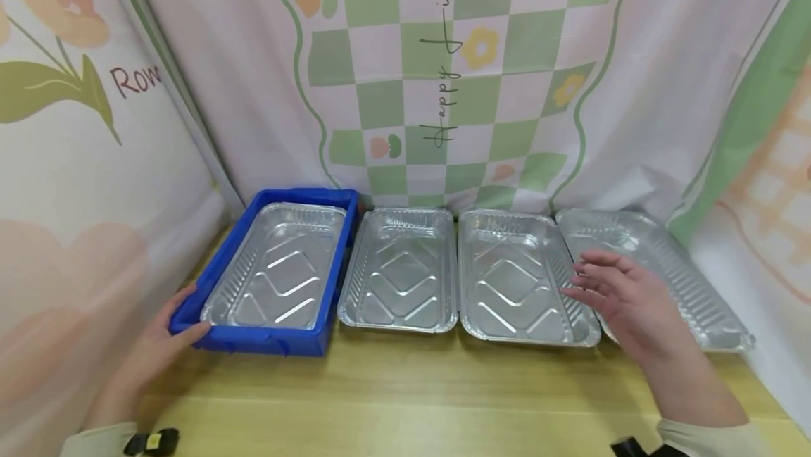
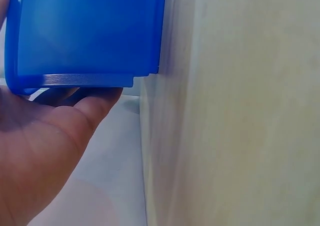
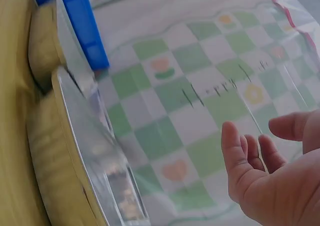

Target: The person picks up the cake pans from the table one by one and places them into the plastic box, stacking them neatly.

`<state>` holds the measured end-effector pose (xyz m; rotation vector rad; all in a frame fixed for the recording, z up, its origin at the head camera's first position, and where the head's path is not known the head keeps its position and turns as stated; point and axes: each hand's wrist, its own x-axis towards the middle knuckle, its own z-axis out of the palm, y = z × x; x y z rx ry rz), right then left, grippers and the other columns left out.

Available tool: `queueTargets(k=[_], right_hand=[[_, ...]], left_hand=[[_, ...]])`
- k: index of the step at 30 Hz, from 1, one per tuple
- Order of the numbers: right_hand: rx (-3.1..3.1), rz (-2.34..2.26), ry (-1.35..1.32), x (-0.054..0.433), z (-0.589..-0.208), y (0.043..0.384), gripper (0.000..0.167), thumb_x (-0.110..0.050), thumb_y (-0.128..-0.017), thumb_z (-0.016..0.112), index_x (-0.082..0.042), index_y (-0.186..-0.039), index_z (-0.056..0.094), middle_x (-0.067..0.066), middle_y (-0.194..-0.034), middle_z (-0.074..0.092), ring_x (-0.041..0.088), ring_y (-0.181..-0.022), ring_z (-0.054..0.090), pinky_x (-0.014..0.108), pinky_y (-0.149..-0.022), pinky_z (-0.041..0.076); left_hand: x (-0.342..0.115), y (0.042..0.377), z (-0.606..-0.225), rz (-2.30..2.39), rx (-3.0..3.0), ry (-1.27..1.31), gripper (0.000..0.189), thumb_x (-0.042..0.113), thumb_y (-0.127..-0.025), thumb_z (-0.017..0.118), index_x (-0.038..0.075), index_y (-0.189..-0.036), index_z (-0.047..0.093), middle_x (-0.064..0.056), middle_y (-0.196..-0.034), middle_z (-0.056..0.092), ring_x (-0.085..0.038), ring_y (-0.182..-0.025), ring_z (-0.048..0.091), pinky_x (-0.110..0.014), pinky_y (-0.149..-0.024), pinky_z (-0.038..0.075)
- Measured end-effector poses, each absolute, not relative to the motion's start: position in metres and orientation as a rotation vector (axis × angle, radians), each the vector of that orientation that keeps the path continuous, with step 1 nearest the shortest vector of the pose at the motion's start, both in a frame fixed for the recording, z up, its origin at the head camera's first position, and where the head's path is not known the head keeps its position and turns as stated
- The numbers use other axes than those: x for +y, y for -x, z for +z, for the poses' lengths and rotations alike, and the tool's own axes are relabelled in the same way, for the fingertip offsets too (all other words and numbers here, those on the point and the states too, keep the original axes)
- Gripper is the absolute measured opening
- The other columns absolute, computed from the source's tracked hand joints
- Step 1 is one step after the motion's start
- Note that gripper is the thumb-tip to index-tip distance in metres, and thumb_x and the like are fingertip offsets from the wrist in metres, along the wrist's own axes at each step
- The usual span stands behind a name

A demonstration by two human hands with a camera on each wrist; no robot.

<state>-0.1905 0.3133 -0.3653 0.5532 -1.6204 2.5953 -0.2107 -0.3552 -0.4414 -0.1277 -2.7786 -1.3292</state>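
At the left stands a blue plastic bin with an aluminium foil tray inside it. My left hand holds the bin's near left corner, thumb at the front rim and fingers along the left side. In the left wrist view those fingers lie against the bin's outer wall. My right hand is raised with nothing in it, fingers loosely bent. In the head view it overlaps the rightmost foil tray and reaches the edge of the foil tray beside that.
Another foil tray sits between the bin and the right-hand trays, all side by side in a row. They rest on a light wooden table. Printed fabric hangs behind the row, with more at the left and right sides.
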Motion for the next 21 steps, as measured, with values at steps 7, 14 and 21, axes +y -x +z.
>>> queueTargets(k=[7,14,21], right_hand=[[-1.808,2.389,-0.495,0.374,-0.384,0.179,0.035,0.014,-0.099,0.038,-0.003,-0.114,0.065,0.007,-0.103,0.067,0.019,-0.091,0.068,0.033,-0.080,0.056],[-1.740,2.390,-0.353,0.438,-0.401,0.165,0.039,0.016,-0.099,0.036,-0.001,-0.110,0.069,0.010,-0.096,0.071,0.021,-0.086,0.070,0.032,-0.075,0.057],[-1.813,2.185,-0.012,0.498,-0.425,0.156,0.040,0.011,-0.098,0.041,-0.015,-0.095,0.072,-0.001,-0.081,0.069,0.010,-0.071,0.066,0.023,-0.061,0.056]], left_hand=[[-0.353,0.210,-0.440,-1.411,-2.743,0.109,0.080,0.023,-0.096,0.064,0.010,-0.158,0.014,-0.033,-0.154,0.019,-0.053,-0.132,0.025,-0.049,-0.112,0.025],[-0.353,0.207,-0.439,-1.291,-2.668,0.146,0.074,0.020,-0.094,0.067,0.008,-0.155,0.027,-0.027,-0.154,0.029,-0.022,-0.133,0.035,-0.001,-0.088,0.026],[-0.358,0.207,-0.442,-1.255,-2.574,0.142,0.063,0.018,-0.093,0.070,0.007,-0.148,0.043,-0.003,-0.146,0.048,0.015,-0.109,0.043,-0.003,-0.085,0.035]])
